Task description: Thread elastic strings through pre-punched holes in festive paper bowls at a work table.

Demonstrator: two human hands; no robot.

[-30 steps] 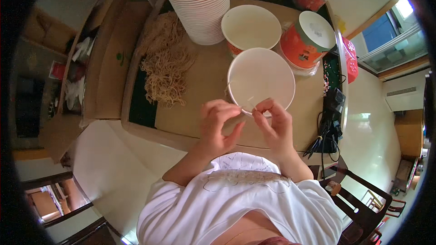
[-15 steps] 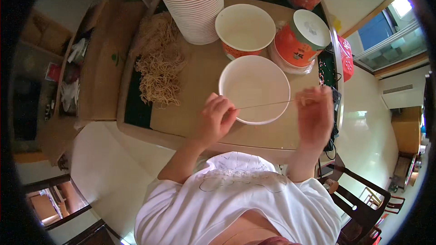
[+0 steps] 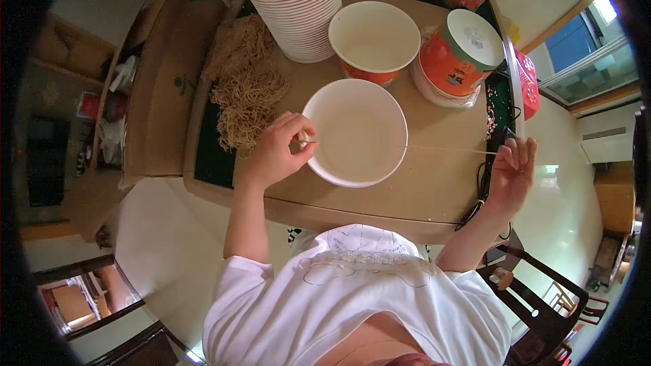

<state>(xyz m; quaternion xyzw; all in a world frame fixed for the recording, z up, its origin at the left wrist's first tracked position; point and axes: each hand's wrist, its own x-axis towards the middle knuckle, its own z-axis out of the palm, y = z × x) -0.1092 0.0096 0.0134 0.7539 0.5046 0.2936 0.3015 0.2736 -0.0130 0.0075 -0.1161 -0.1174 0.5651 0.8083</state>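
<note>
A white round paper bowl (image 3: 356,132) stands in front of me near the table's front edge. At its left rim, my left hand (image 3: 278,149) has thumb and forefinger pinched on a thin beige string, whose end pokes out at the fingertips. Beyond the bowl's right side, my right hand (image 3: 512,173) grips the other end of the string (image 3: 451,150) in its closed fingers. The string shows stretched over the table between bowl and right hand; across the white bowl it is too faint to follow. A tangled heap of beige string (image 3: 247,88) lies left of the bowl.
Behind the bowl are a tall stack of paper tubs (image 3: 298,17), an open white-lined tub (image 3: 375,37) and an upturned orange-and-green tub (image 3: 461,54). More wrapped stacks line the back. A black cable (image 3: 478,196) lies along the right edge, and a cardboard box (image 3: 159,108) stands left.
My hands have moved apart, the left one leftward and the right one rightward, with more string between them. The bowl has shifted a little left on the table.
</note>
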